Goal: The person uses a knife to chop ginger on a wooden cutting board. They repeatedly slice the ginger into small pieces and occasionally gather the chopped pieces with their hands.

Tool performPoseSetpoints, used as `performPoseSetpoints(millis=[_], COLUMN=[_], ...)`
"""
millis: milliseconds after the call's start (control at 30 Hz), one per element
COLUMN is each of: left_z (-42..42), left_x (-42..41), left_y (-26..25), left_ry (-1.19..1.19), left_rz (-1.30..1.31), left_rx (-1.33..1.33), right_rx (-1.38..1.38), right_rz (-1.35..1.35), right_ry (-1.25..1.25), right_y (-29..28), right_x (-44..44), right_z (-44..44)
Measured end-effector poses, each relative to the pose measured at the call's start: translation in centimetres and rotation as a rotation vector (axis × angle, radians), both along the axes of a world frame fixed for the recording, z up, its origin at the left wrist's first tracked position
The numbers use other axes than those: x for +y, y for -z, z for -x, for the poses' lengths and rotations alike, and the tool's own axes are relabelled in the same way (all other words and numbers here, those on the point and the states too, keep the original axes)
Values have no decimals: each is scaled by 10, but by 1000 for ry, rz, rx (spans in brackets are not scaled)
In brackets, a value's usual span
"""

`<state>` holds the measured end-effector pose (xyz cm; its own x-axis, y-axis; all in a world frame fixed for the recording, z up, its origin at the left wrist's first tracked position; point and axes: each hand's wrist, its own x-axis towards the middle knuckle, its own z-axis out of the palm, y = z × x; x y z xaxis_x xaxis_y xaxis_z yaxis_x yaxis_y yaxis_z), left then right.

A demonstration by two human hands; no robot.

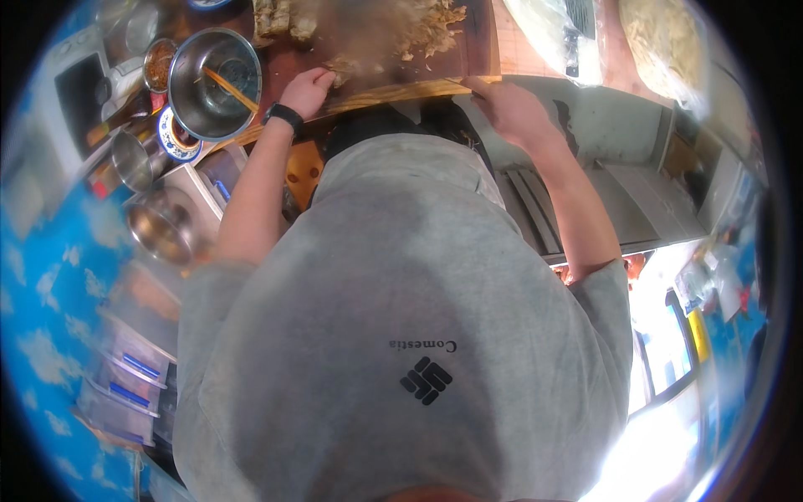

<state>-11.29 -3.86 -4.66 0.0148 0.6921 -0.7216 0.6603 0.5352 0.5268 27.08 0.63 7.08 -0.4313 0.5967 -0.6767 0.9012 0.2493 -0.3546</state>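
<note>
My left hand, with a black band at the wrist, rests with curled fingers at the near part of a dark wooden board. Its fingertips are beside shredded tan food; whether they pinch a piece is unclear. At the board's near right edge is my right hand, fingers bent. A thin dark sliver shows at its fingertips, too small to identify, and the palm is hidden. Pale layered chunks lie at the board's back left. A brownish blur covers the middle of the shreds.
Left of the board stand a steel bowl with wooden chopsticks, a blue-patterned dish, a jar of red-brown flakes and metal pots. Plastic bags lie right. Open shelving is below right.
</note>
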Motion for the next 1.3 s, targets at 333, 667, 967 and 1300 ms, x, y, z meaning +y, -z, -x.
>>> performPoseSetpoints(millis=[333, 667, 967, 1300], left_z=[5, 3, 0, -28], left_x=[0, 3, 5, 17], left_y=[5, 5, -1, -49], left_ry=[-18, -169, -102, 209], left_rz=[13, 144, 115, -77], left_rx=[-40, -155, -98, 229], right_rx=[82, -23, 126, -19], right_rz=[6, -37, 84, 41], right_ry=[33, 82, 205, 145], right_y=[24, 18, 31, -2], right_x=[-6, -38, -48, -35], right_z=[-1, 18, 22, 51])
